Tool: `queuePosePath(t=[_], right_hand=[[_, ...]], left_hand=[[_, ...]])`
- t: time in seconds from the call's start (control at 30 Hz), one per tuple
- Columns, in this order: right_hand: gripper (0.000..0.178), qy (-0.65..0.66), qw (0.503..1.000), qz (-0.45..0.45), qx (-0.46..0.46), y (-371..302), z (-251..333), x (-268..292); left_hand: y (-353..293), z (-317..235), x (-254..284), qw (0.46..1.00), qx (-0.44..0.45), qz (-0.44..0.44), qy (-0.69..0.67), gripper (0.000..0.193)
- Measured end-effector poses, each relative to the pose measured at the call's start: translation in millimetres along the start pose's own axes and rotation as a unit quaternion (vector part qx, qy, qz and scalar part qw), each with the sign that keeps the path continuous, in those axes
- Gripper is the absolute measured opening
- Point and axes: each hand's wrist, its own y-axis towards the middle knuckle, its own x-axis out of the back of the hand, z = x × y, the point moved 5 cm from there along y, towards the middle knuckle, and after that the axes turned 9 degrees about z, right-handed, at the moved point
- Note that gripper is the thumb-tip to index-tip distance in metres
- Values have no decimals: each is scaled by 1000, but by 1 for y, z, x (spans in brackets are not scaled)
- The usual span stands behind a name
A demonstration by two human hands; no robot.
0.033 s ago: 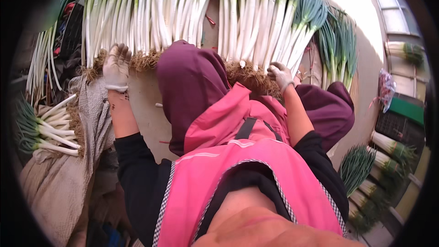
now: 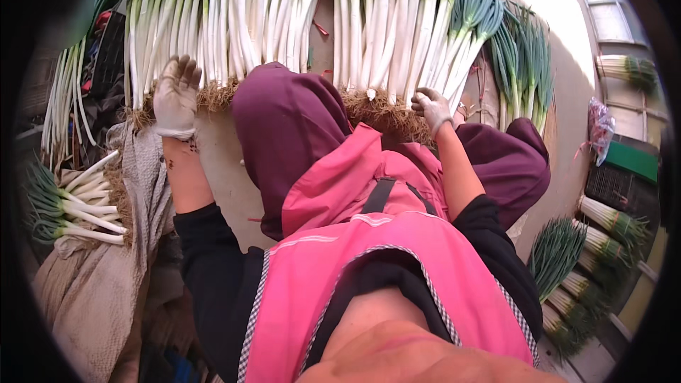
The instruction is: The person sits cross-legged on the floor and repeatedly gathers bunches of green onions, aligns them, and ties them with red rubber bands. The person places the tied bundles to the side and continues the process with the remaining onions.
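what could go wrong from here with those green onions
The tangled roots beside the right hand might catch on one another and pull neighbouring long green onions out of line.
The bent left knee is so close to the root ends that it could bump them.
The woven sack lies bunched beside the left forearm and might snag the sleeve.

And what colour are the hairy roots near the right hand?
The roots near the right hand are brown, seen best in the head view.
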Motion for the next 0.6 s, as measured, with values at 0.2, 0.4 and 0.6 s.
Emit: queuePosePath(t=[0.2,0.4,0.6], right_hand=[[37,-165,981,-93,39,17,11,-22],[46,-477,861,-173,26,9,44,-61],[38,-503,852,-144,5,17,34,-58]], left_hand=[[-8,-18,-234,929,-26,366,-49,33],[19,116,-240,957,194,190,103,28],[19,138,-275,946,162,270,81,26]])
